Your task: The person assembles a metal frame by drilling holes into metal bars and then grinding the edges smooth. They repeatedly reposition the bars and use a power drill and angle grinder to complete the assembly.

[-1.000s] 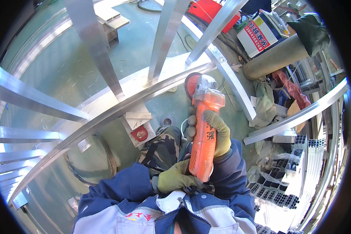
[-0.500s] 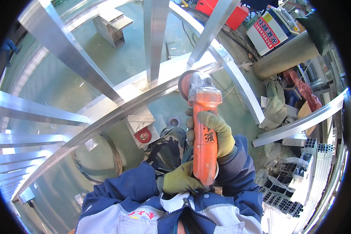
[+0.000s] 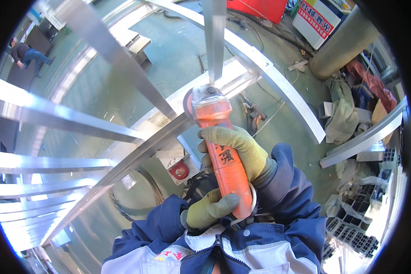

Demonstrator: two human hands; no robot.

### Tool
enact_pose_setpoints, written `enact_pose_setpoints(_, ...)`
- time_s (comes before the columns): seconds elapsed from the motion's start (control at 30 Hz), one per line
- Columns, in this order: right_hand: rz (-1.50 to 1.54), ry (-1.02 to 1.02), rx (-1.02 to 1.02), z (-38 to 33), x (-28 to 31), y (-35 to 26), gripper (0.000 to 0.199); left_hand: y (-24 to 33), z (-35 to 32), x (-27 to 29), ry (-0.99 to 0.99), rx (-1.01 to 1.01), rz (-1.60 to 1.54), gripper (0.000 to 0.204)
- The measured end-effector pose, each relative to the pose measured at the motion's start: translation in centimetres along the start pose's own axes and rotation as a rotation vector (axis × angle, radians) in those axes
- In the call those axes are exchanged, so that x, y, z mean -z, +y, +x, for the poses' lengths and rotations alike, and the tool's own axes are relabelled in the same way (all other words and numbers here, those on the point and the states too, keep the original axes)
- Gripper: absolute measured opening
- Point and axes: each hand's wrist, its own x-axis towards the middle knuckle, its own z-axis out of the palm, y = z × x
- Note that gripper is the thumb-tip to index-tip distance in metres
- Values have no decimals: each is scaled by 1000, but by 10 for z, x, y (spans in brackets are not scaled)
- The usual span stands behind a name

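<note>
An orange angle grinder point(image 3: 221, 162) is held in front of my chest, its grey head and disc pointing away from me. My right hand point(image 3: 242, 150), in a yellow-green work glove, wraps round the upper body of the tool. Near the grinder's rear end, my gloved left hand point(image 3: 210, 210) is closed on it with the thumb along its side. Just beyond the disc, which is partly hidden by the head, runs the lower rail of a bare metal railing frame point(image 3: 160, 141). Upright metal bars point(image 3: 123, 64) rise from that rail.
On the floor lie a cable coil point(image 3: 157, 187), a white box with a red round part point(image 3: 179, 170) and another power tool point(image 3: 255, 114). To the right are curved metal pieces point(image 3: 301, 107), a thick column point(image 3: 342, 50) and stacked profiles point(image 3: 351, 237). A person point(image 3: 27, 55) is at far left.
The grinder's head has swung left and the tool now tilts more. My left thumb now lies over the grinder's rear. The view has shifted, bringing a person in at far left.
</note>
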Motion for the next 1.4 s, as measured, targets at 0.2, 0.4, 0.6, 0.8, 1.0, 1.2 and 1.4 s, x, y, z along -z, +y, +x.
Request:
enact_pose_setpoints(0.2, -76, -62, 36, 11, -4, -8, 42, -2, -4, 6, 116, 132, -74, 92)
enact_pose_setpoints(0.4, -62, -102, 40, 22, -1, -14, 43, 5, -8, 9, 212, 205, -54, 117)
enact_pose_setpoints(0.6, -155, -149, 30, 31, -2, -19, 34, 2, -15, 11, 224, 156, -193, 98)
enact_pose_setpoints(0.8, -267, -155, 1, 42, 2, -22, 34, 0, -8, 6, 271, 92, -265, 98)
enact_pose_setpoints(1.0, -301, -128, -2, 42, -3, -29, 30, 5, -7, 15, 260, 88, -199, 101)
enact_pose_setpoints(1.2, -347, -135, 37, 48, 0, -26, 30, 6, -5, 16, 259, 104, -108, 110)
enact_pose_setpoints(1.4, -260, -109, 89, 49, -2, -13, 35, 4, -9, 11, 270, 109, -53, 113)
